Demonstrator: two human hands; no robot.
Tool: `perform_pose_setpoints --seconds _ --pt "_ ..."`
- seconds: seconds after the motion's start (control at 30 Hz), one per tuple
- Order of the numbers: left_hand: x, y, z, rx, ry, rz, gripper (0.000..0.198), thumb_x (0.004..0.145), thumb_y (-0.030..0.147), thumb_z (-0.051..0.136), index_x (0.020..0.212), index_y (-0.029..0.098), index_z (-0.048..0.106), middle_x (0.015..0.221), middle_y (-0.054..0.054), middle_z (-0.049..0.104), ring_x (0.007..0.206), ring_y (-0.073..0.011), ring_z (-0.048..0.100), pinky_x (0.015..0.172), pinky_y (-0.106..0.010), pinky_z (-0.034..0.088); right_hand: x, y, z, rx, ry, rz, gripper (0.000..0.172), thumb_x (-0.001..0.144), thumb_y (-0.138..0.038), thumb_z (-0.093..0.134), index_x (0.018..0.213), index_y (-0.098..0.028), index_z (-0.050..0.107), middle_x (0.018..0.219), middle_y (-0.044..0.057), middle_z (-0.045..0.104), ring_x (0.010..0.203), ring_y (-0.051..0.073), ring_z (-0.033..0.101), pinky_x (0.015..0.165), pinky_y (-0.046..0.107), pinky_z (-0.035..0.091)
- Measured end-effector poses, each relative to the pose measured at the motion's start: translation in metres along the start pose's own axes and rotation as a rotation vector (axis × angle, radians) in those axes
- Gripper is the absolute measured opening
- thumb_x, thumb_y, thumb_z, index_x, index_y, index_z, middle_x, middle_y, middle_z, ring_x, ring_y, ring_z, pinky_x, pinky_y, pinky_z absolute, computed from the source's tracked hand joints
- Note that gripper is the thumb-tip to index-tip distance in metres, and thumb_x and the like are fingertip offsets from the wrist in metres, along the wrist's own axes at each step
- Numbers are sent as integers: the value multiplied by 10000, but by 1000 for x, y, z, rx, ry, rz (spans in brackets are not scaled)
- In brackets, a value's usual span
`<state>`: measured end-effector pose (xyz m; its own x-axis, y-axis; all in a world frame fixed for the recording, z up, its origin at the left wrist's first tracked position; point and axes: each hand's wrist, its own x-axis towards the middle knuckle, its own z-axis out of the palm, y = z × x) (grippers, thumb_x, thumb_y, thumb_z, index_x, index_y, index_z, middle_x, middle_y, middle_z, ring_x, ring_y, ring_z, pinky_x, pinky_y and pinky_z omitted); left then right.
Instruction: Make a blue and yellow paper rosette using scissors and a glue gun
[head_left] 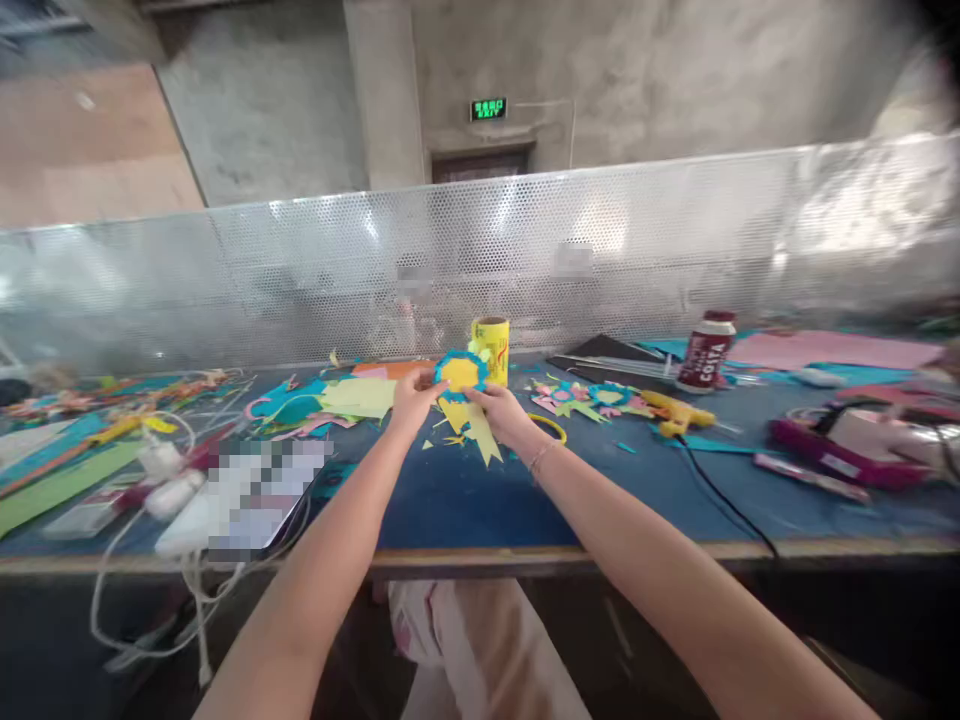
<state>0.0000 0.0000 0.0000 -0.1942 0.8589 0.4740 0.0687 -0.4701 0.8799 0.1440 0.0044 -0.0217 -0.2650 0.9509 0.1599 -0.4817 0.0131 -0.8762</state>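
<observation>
Between my two hands is a paper rosette (pixel 462 374) with a yellow round middle, a blue ruffled rim and yellow ribbon tails (pixel 486 440) below. My left hand (pixel 414 396) grips its left edge, fingers closed. On the lower right edge, my right hand (pixel 501 408) pinches it between thumb and fingers. Just behind the rosette stands a yellow roll of tape (pixel 495 350), partly hidden by it. Small yellow paper scraps lie on the blue table under my hands.
Coloured paper (pixel 360 397) lies left of my hands, more paper rosettes (pixel 606 397) to the right. Farther right are a yellow glue gun (pixel 679 412) with a black cord, a dark red bottle (pixel 706 352) and a purple tray (pixel 847 455). White cables (pixel 196 590) hang over the left front edge.
</observation>
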Motion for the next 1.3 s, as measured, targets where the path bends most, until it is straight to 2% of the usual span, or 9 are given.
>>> perform_pose_setpoints --seconds 0.17,0.3,0.43,0.67,0.8,0.93,1.13,1.3 --pt "-1 -2 -1 -22 -12 -8 297 537 244 753 794 137 648 686 -20 656 630 -140 604 594 -248 495 -3 0 -3 -15 -16 8 152 632 -221 738 751 -170 659 761 54 720 729 210 685 711 332 569" --pt "-1 -6 -2 -18 0 -59 305 553 257 753 814 138 649 677 -14 645 611 -139 601 574 -249 495 -3 -1 -3 -20 28 47 152 644 -240 735 740 -162 648 735 69 715 710 220 684 674 336 574" --pt "-1 -8 -2 -41 -14 -64 324 563 278 758 834 137 651 700 -19 648 625 -133 601 584 -240 491 -2 -1 -3 6 26 6 199 620 -240 749 757 -171 622 747 60 712 738 218 682 687 330 569" --pt "-6 -10 3 -133 -207 -79 422 613 419 736 911 140 627 810 -58 667 732 -154 619 670 -261 493 0 2 -4 -25 75 -52 322 551 -248 781 765 -207 545 702 6 682 675 189 669 634 313 556" --pt "-10 -14 7 -141 -333 -125 441 602 398 760 939 159 604 901 -74 675 790 -171 625 738 -306 499 4 5 -6 -95 125 -78 345 528 -284 787 744 -212 529 668 -8 662 614 170 647 541 273 523" --pt "-11 -21 8 -43 -292 -74 403 583 327 785 900 148 614 905 -79 675 812 -182 623 793 -331 485 4 5 -5 -132 144 -79 373 471 -289 808 735 -204 559 695 0 676 581 162 632 503 260 500" --pt "-4 -34 6 8 -264 -99 359 606 337 760 865 133 617 808 -56 654 751 -165 607 730 -308 489 0 2 -3 -221 163 -88 332 501 -316 796 747 -189 613 765 30 700 618 167 647 557 273 516" --pt "-1 -38 6 37 -239 -104 316 597 337 764 793 136 620 721 -36 634 731 -163 602 709 -295 489 0 3 -4 -241 125 -154 389 510 -345 792 831 -204 624 857 26 703 688 170 656 611 285 523"
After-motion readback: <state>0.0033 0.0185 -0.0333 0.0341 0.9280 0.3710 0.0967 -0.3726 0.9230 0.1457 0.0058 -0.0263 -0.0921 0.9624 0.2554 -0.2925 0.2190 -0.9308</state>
